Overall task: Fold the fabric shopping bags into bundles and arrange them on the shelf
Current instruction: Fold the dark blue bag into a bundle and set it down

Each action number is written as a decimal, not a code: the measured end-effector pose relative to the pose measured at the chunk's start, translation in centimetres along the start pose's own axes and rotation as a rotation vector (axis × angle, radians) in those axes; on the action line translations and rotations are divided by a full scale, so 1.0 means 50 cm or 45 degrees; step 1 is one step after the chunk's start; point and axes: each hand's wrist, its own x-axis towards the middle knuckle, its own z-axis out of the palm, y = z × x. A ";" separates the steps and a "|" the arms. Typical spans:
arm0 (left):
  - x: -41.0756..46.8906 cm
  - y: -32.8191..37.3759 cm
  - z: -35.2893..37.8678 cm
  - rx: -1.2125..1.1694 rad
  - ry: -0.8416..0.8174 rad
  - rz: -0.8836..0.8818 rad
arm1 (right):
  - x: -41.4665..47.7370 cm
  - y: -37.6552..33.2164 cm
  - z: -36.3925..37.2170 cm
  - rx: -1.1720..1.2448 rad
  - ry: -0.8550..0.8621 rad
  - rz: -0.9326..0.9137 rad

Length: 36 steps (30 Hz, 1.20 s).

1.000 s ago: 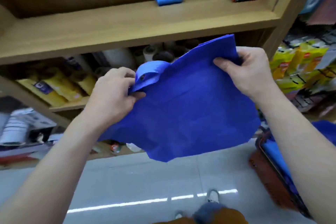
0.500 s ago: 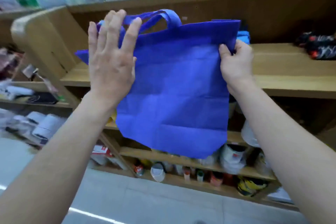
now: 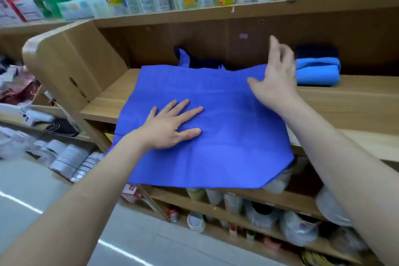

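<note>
The bag (image 3: pixel 216 136), held upright in the air half a second ago, now lies spread flat on the shelf (image 3: pixel 345 101). The left hand (image 3: pixel 170 127) presses flat on it; the right hand (image 3: pixel 276 84) has released its corner, fingers straightened.

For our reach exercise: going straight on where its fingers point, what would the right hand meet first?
The right hand would likely meet the back wall, just left of the blue bundle; depth is unclear.
</note>
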 end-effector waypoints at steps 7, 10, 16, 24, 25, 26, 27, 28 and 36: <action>0.076 -0.067 -0.038 -0.019 -0.124 -0.042 | -0.090 -0.038 0.015 -0.549 -1.062 -0.364; 0.106 -0.084 -0.061 -0.032 -0.077 -0.029 | -0.083 -0.036 0.041 -0.639 -0.999 -0.344; -0.020 -0.173 -0.086 -0.284 -0.202 0.367 | -0.077 -0.047 0.059 -0.646 -0.933 -0.215; -0.036 -0.344 -0.046 -0.289 0.121 0.364 | -0.137 -0.078 0.042 0.016 -0.661 -0.141; -0.032 -0.352 -0.052 -0.351 0.134 0.354 | -0.149 -0.077 0.034 0.097 -0.772 -0.138; -0.030 -0.359 -0.062 -0.426 0.144 0.328 | -0.157 -0.079 0.025 0.080 -0.878 -0.130; -0.027 -0.367 -0.072 -0.513 0.147 0.297 | -0.161 -0.082 0.017 0.035 -0.975 -0.115; -0.023 -0.377 -0.080 -0.618 0.156 0.262 | -0.164 -0.084 0.011 -0.001 -1.025 -0.100; 0.007 -0.351 -0.071 -0.836 0.609 -0.184 | -0.196 -0.101 0.055 0.213 -0.039 0.345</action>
